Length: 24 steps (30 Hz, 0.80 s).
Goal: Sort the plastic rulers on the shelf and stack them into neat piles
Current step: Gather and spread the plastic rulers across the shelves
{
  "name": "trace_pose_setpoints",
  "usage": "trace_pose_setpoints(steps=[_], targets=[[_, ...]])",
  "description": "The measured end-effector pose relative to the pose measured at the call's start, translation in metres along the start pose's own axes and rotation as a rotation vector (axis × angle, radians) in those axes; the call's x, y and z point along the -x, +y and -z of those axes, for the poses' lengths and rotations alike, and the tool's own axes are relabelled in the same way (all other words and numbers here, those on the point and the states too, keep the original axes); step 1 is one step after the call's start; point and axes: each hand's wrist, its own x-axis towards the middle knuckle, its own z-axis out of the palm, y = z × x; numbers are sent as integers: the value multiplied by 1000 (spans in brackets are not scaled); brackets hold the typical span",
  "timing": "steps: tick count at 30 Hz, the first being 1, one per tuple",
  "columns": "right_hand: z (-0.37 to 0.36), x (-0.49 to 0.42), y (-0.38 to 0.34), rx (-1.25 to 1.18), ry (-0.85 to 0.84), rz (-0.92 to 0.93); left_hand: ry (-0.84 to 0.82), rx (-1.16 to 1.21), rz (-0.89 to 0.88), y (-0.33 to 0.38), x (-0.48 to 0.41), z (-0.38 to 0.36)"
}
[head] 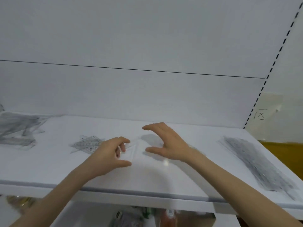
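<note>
**Both hands closing in on a clear piece, mid-shelf**

Your hands are over the middle of the white shelf [147, 182], and between them lies a faint, see-through piece of plastic [136, 149]. It is so clear against the white that its outline is hard to make out.

Your left hand [111, 154] has its fingers curled in at that piece's left edge. Whether they actually pinch it or only touch it, I cannot tell. Your right hand [170, 145] is spread wide in an arch, thumb low and fingers high, gripping nothing.

The rulers sit in three groups:
- The jumbled heap [16, 130] is far left.
- The small fan of triangular pieces [88, 144] is just beside your left hand.
- The long stack [255, 163] runs down the right end, well apart from both hands.

This stock is likely to be light, thin, stiff and slick. Lying flat on a smooth shelf, a piece gives you no lip to get under. I'd slide it to the front edge or tip up one corner, then take it by the long edges. Pressing down on the flat face will probably just make it skate, and a stack squared carelessly could fan out again.
</note>
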Motion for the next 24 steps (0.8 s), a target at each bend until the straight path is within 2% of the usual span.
trace_pose_setpoints(steps=[2,4,8,11,16,18,21,24], targets=[[-12,-11,-21,75,-137,133,-8,5,0,-2,4,7],[-24,-21,-32,135,-153,221,-26,30,7,-7,10,15],[-36,-38,-41,105,10,507,-66,54,22,-22,28,36],[-48,-50,-43,73,96,602,-8,0,32,-39,46,56],[-66,-74,-59,120,306,573,92,-111,146,-80,90,87],[-75,-85,-67,197,315,502,124,-145,195,-94,106,98],[-93,-101,-78,342,150,329,193,-181,243,-110,123,114],[-116,-118,-82,454,0,244,243,-206,268,-123,137,127]])
